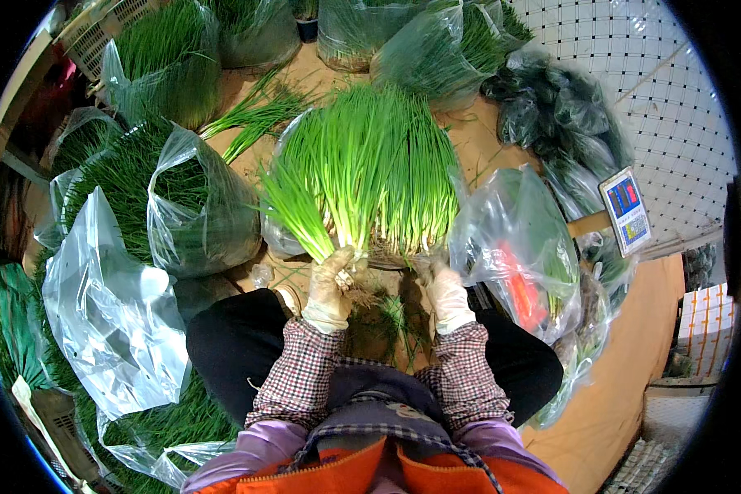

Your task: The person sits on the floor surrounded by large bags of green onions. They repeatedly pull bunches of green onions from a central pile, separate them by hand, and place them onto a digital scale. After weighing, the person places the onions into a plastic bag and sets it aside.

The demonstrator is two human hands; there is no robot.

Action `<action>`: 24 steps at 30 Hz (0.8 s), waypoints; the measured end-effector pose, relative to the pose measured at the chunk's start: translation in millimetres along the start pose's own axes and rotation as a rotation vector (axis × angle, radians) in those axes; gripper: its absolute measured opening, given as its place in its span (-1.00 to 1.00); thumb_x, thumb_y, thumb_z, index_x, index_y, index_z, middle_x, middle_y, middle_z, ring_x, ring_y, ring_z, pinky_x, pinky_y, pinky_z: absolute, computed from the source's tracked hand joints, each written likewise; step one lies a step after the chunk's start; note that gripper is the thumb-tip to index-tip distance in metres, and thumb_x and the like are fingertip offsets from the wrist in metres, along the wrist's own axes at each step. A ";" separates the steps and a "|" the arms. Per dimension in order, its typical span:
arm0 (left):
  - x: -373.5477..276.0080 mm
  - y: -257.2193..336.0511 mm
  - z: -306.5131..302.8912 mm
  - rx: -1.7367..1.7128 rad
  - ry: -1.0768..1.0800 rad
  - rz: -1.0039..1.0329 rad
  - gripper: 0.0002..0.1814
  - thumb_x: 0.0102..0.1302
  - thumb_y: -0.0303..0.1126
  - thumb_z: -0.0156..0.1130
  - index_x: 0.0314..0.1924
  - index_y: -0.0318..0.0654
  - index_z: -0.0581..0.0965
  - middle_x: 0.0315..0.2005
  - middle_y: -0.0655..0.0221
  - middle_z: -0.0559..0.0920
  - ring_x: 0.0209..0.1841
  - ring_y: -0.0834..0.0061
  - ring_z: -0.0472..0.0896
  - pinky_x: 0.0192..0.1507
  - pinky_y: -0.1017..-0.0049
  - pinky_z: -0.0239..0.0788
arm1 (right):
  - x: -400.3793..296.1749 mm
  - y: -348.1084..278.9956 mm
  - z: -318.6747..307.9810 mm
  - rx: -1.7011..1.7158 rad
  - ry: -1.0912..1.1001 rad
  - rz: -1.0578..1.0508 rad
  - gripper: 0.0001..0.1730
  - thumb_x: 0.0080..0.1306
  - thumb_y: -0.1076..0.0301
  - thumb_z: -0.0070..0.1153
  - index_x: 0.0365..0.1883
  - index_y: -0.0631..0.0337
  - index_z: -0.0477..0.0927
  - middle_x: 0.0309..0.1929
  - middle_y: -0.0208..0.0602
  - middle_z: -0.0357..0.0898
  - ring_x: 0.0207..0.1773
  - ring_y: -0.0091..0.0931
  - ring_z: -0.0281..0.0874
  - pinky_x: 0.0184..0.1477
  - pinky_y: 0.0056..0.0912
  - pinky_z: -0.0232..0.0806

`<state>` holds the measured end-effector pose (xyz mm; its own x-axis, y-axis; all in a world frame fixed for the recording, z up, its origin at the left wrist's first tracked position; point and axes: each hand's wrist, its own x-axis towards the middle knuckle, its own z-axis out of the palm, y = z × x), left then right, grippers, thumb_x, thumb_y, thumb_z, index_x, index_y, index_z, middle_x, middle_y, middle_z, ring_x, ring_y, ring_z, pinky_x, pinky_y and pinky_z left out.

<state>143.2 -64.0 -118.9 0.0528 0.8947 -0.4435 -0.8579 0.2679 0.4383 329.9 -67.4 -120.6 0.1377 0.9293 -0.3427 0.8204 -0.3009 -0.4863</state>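
Before me stands a large, upright mass of green chives [370,167], with pale stems and rooty bases towards me and clear plastic around its left side. My left hand [331,287], in a whitish glove, grips a small bunch of chives [302,216] by the white root ends; its leaves fan up and left. Brown roots hang beside the palm. My right hand [439,287], also gloved, is at the right-hand base of the mass, with its fingertips at the roots. They are blurred, so whether they hold any stems cannot be told.
Clear bags of chives [204,210] stand to the left and along the back. An empty-looking plastic bag [117,309] lies at the left. A bag with something red [512,247], a scale display [627,210] and dark plastic bags [549,105] are at the right. Loose chives [253,117] lie behind.
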 end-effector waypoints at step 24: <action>-8.0 -1.4 -13.0 -0.036 -0.410 -0.157 -0.75 0.12 -0.35 0.15 -0.22 -0.29 0.43 -0.45 0.37 0.52 -0.38 0.56 0.50 -0.31 0.51 0.38 | 25.4 -80.7 18.4 0.244 0.780 -0.692 -0.87 0.19 0.35 -0.03 -0.41 0.24 0.39 -0.51 -0.24 0.35 -0.41 -0.41 0.36 -0.35 -0.38 0.30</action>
<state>137.3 -76.2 -126.1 0.3762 0.9139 -0.1523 -0.8404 0.4058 0.3593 257.0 -23.5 -104.8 0.0724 0.7685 0.6357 0.7350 0.3897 -0.5548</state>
